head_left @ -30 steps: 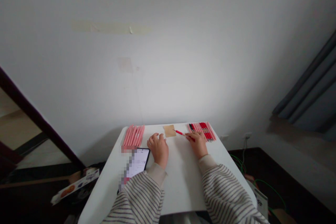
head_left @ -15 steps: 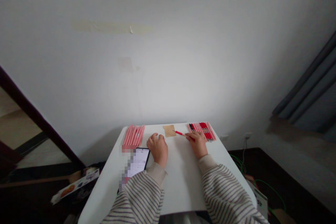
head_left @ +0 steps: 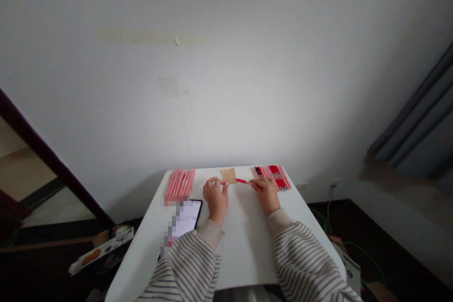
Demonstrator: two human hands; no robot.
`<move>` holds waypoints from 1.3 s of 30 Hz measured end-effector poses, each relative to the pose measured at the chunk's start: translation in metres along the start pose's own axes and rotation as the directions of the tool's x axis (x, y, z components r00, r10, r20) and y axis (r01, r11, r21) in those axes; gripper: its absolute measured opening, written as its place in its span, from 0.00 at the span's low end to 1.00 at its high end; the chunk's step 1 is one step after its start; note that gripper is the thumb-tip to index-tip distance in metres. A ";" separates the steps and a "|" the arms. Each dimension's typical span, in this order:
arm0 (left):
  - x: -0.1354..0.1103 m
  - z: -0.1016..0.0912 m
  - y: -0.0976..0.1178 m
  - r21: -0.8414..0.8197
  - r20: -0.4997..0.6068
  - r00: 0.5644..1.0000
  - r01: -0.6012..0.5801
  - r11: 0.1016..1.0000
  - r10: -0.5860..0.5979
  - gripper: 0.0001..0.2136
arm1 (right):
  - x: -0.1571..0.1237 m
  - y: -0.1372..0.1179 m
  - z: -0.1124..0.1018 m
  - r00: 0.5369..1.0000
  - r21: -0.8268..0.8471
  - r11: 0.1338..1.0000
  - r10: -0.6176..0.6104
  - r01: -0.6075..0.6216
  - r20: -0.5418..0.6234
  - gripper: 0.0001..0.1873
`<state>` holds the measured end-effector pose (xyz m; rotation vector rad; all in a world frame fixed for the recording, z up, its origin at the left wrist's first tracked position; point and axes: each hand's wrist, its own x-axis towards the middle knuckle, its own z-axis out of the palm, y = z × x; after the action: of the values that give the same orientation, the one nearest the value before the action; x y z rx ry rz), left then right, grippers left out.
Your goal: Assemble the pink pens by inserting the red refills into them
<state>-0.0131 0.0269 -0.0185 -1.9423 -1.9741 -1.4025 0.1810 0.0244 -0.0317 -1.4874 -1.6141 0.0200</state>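
Note:
My right hand [head_left: 265,193] is closed on a slim red pen [head_left: 242,180]. The pen's thin tip points left, over the edge of a small brown paper square [head_left: 228,176]. Part of the pen is covered by my fingers. My left hand [head_left: 216,197] is just left of and nearer than the paper, its fingers curved and apart from the thumb, with nothing visible in it. Beside my right hand lies a row of pink, red and black pens [head_left: 272,170]. A bundle of pink pens [head_left: 180,182] sits to the left of my left hand.
A phone [head_left: 189,214] with a lit screen lies on the white table [head_left: 247,255], partly blurred out and under my left sleeve. The table's far edge meets a pale wall [head_left: 226,118]. Green cables [head_left: 320,219] hang at the right.
My left hand has shifted slightly right and turned, and its thumb and fingers have spread apart. My right hand stays in place, while the pen has tilted a little flatter.

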 end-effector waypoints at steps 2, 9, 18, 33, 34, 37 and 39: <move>0.000 0.002 -0.001 -0.031 -0.015 1.000 -0.006 0.999 0.005 0.07 | 0.000 0.000 0.000 1.000 0.003 1.000 -0.002 0.002 0.002 0.12; 0.002 0.006 -0.003 -0.103 -0.079 0.997 -0.034 0.994 0.026 0.10 | 0.000 -0.003 -0.002 1.000 0.011 1.000 -0.010 0.010 0.000 0.12; 0.001 0.008 -0.003 -0.097 -0.083 0.996 -0.037 0.995 0.029 0.10 | 0.000 -0.001 0.000 0.999 0.032 0.999 -0.038 0.038 0.006 0.10; 0.001 0.013 -0.006 -0.105 -0.083 0.996 -0.045 0.993 0.037 0.10 | -0.001 -0.002 0.001 0.999 0.014 0.999 -0.051 0.052 -0.014 0.09; 0.002 0.013 -0.006 -0.105 -0.085 0.996 -0.046 0.993 0.038 0.10 | -0.001 -0.002 0.001 0.998 0.011 0.999 -0.054 0.054 -0.014 0.09; 0.002 0.013 -0.005 -0.102 -0.082 0.996 -0.043 0.994 0.035 0.10 | -0.001 -0.002 0.001 0.998 0.003 0.998 -0.065 0.065 -0.007 0.09; 0.002 0.012 -0.005 -0.098 -0.074 0.997 -0.040 0.994 0.032 0.10 | -0.001 -0.003 0.001 0.998 -0.008 0.998 -0.070 0.070 -0.002 0.09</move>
<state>-0.0109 0.0365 -0.0275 -1.9264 -1.8631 -1.5670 0.1781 0.0237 -0.0314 -1.4357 -1.6652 -0.0266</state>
